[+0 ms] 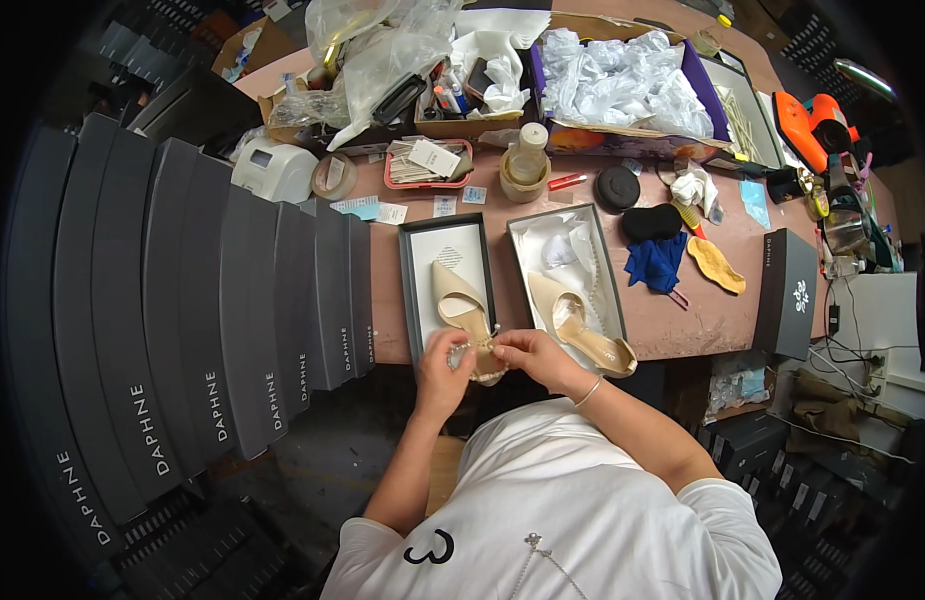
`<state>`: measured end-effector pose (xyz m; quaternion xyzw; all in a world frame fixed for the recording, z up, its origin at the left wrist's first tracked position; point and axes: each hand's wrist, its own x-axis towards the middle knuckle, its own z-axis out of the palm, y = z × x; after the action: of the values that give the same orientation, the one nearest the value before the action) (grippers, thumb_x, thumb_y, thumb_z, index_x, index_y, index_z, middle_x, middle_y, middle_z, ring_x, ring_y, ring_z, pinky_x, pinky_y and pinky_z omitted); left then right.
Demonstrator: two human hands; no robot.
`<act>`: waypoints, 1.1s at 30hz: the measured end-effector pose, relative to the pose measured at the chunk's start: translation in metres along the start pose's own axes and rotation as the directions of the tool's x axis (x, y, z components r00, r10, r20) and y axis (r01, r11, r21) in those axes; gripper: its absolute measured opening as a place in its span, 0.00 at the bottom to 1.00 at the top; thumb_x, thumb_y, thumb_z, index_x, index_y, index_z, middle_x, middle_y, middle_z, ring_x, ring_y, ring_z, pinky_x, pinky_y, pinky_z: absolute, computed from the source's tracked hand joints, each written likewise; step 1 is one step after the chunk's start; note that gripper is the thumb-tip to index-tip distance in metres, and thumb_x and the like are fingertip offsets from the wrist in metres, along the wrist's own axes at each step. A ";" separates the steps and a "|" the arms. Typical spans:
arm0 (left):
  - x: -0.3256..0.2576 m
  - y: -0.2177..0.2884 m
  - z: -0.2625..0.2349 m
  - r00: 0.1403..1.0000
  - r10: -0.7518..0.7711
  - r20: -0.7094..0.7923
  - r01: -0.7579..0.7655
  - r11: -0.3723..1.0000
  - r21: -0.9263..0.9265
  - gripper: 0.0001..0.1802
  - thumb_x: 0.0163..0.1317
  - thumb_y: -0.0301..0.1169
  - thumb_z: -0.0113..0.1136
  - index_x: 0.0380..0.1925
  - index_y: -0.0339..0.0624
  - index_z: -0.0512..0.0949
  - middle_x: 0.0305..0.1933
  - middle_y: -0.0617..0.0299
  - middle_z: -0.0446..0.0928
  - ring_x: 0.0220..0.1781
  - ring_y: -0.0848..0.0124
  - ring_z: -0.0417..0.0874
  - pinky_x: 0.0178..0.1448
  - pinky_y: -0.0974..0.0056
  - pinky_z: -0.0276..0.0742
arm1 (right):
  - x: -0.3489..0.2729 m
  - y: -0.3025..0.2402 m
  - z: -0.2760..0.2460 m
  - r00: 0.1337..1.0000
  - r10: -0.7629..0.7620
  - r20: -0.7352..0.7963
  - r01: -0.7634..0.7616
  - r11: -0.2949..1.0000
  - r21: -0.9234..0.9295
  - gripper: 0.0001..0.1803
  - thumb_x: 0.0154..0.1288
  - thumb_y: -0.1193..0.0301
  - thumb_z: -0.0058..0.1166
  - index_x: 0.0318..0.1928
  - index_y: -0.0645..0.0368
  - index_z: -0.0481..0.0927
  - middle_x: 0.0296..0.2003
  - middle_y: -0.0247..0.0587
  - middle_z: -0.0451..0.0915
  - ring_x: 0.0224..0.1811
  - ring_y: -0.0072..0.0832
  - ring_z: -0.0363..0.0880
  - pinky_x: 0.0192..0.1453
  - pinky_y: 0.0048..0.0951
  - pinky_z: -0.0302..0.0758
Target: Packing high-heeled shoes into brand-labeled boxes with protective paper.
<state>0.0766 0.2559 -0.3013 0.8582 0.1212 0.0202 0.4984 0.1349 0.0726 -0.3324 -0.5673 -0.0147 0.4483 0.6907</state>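
Standing in a row at the left are dark grey lidded shoe boxes (223, 300). Left hand (445, 362) and right hand (531, 356) both pinch the beige pointed shoe's pearl strap (480, 347) over the open white-lined box (415, 290); another beige shoe (581, 325) lies rightward.

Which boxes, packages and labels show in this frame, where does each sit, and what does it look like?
Row of long dark grey lidded boxes: left, standing side by side, pale lettering.
Two open shoe boxes: table centre, dark rims, white lining, beige shoes.
Purple-edged carton: far side, white tissue inside.
Dark lid: right edge, white emblem.
Small white labels: behind the open boxes.
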 end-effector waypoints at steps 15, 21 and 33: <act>0.015 -0.158 0.059 0.704 -0.492 0.512 0.643 0.136 -0.753 0.14 0.67 0.33 0.55 0.47 0.36 0.72 0.48 0.53 0.78 0.51 0.63 0.80 0.56 0.59 0.75 | -0.085 -0.054 -0.046 0.858 -0.499 0.117 0.108 -0.048 -0.993 0.29 0.49 0.64 0.67 0.53 0.55 0.76 0.51 0.50 0.75 0.54 0.45 0.74 0.52 0.43 0.72; 0.029 -0.121 0.034 0.846 -0.530 -0.054 0.417 0.722 -0.552 0.17 0.65 0.26 0.55 0.54 0.37 0.70 0.43 0.58 0.77 0.44 0.71 0.78 0.51 0.66 0.74 | -0.102 -0.008 -0.097 0.976 -0.219 -0.005 -0.037 -0.144 -0.989 0.18 0.45 0.68 0.64 0.41 0.54 0.80 0.37 0.41 0.78 0.42 0.39 0.77 0.41 0.39 0.74; 0.051 0.028 0.164 0.530 0.246 0.812 -0.772 0.537 0.341 0.17 0.51 0.30 0.63 0.42 0.39 0.77 0.44 0.45 0.76 0.49 0.48 0.76 0.52 0.53 0.75 | -0.142 -0.069 -0.177 0.925 -0.346 -0.159 -0.122 0.126 -0.984 0.15 0.42 0.74 0.63 0.36 0.57 0.80 0.35 0.41 0.79 0.42 0.40 0.77 0.47 0.38 0.75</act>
<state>0.1564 0.1150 -0.3642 0.9095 -0.3520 -0.1818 0.1258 0.1852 -0.1513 -0.2706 -0.9458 -0.2254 0.1627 0.1678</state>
